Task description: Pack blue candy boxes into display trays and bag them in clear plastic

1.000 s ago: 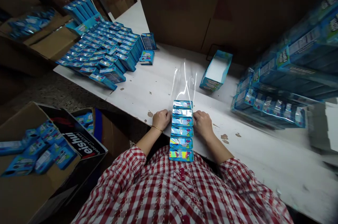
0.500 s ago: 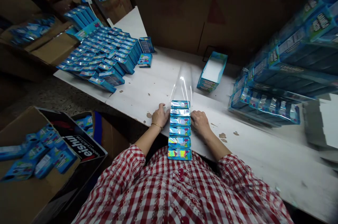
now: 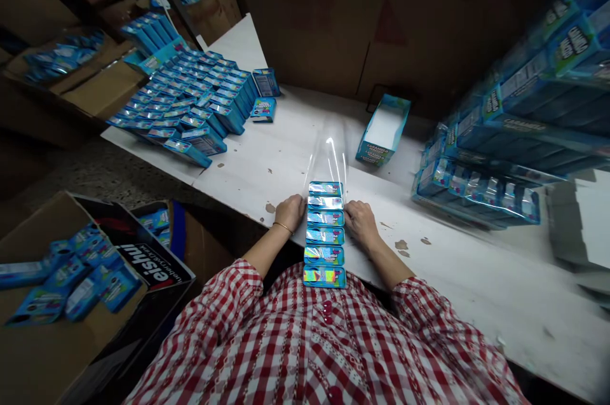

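Far left, low, well apart from the left hand: open carton [image 3: 42, 354], loose blue packets [image 3: 71, 278] inside, lying at mixed angles. Above it, farther from the hand, a brown carton [image 3: 102, 88] with more blue inside.

Beyond and left of the left hand, on the white table [image 3: 248, 170]: dense block of blue packets [image 3: 190, 96], set in close rows. At its right side, one upright packet [image 3: 265, 82]; just nearer the hand, one flat packet [image 3: 264, 109].

Left hand [image 3: 290, 212]: fingers curled in, knuckles up, at the left side of the packet row; thin bracelet [image 3: 284, 227] at the wrist. Whether it pinches film, cannot tell.

Between the hands: row of six blue packets [image 3: 325, 236], running from between the fingers back toward the checked shirt [image 3: 328, 341]. Clear film [image 3: 328, 154], glossy, extends beyond the row, away from the wearer.

Right hand [image 3: 361, 220]: fingers curled, fingertips close by the row's right side; grip on film, cannot tell.

Beyond the right hand, slightly right: open-topped blue box [image 3: 376, 152], pale inside. Farther right, well apart from the hand: stacked blue packs [image 3: 515, 131], glossy wrap showing on the lower ones, partly blurred.
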